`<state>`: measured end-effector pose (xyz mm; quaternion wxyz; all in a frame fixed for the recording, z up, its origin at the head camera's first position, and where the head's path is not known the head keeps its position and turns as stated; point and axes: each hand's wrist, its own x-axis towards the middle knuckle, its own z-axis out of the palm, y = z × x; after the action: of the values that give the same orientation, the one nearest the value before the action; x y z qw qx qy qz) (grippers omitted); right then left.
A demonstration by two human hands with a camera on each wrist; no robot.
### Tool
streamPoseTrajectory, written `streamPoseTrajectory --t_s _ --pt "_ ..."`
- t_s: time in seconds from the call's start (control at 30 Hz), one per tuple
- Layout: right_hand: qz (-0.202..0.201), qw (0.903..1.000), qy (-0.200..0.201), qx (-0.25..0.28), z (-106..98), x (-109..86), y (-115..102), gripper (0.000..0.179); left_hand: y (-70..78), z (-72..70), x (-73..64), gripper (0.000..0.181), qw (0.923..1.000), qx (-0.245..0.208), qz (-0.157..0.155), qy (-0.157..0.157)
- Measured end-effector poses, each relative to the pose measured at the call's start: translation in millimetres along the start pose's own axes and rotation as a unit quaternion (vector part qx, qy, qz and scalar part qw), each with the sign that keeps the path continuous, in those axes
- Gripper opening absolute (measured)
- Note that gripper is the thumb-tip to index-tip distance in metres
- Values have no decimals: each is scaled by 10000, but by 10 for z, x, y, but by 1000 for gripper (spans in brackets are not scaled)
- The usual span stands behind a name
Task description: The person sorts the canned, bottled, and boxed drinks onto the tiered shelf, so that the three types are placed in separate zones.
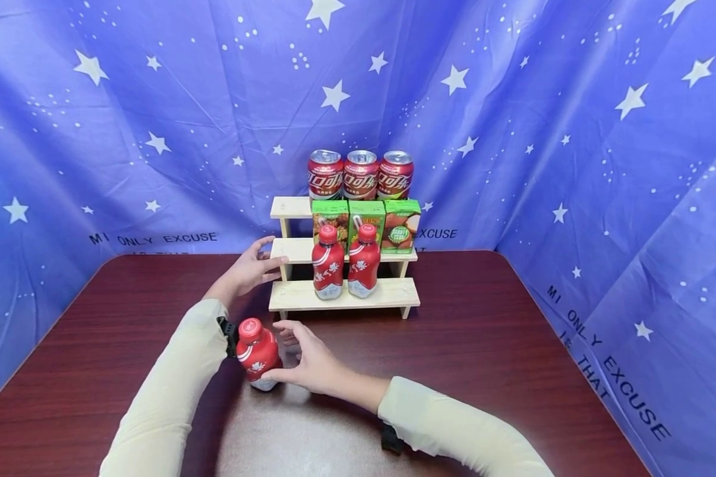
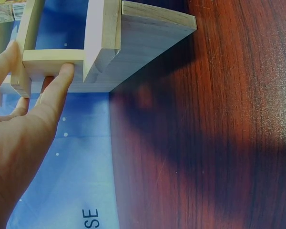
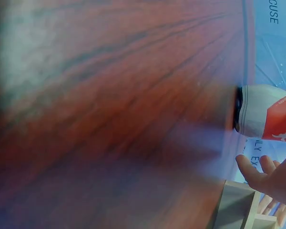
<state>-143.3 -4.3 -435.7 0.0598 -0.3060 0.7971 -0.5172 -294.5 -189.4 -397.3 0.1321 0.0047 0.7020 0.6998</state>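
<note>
A red bottle with a white base point(image 1: 259, 358) stands on the dark wood table at the near left. My right hand point(image 1: 310, 361) is beside it, thumb at its lower side, other fingers spread apart from it. In the right wrist view a gap shows between these fingers point(image 3: 248, 171) and the bottle point(image 3: 271, 114). My left hand point(image 1: 247, 268) grips the left end of the middle step on a pale wooden stepped shelf point(image 1: 286, 295). Its fingers straddle the plank, one fingertip point(image 2: 66, 71) against the support. Two similar red bottles point(image 1: 328, 268) stand on the lowest step.
Three green juice boxes point(image 1: 401, 228) line the middle step, and three red cola cans point(image 1: 360, 175) the top one. Behind the table point(image 1: 483, 344) hangs a blue star-printed curtain point(image 1: 215, 132), which continues along both sides.
</note>
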Motion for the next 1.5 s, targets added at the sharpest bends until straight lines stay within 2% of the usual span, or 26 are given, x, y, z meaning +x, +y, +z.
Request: streamPoseTrajectory --t_s 0.27,0.37,0.5,0.67,0.83,1.07,1.5 --pt "-55 9994 -127 307 75 76 16 82 0 -11 0 76 10000 36 -57 26" --pt "-207 9988 -184 400 111 111 15 83 -6 -17 11 76 10000 6 -47 9" --pt "-331 9990 -137 251 178 134 14 85 -12 -15 24 76 10000 -13 -60 6" --pt "-216 9998 -3 50 241 134 6 84 -8 -9 14 76 10000 30 -87 31" --pt "-208 9995 20 233 266 125 -16 79 -8 -15 18 77 9999 30 -96 43" --pt "0 9994 131 335 290 95 -34 77 0 -23 26 77 9999 -91 -126 22" --pt "14 9988 361 334 215 61 -27 77 -3 -29 17 77 10000 -50 -85 5"
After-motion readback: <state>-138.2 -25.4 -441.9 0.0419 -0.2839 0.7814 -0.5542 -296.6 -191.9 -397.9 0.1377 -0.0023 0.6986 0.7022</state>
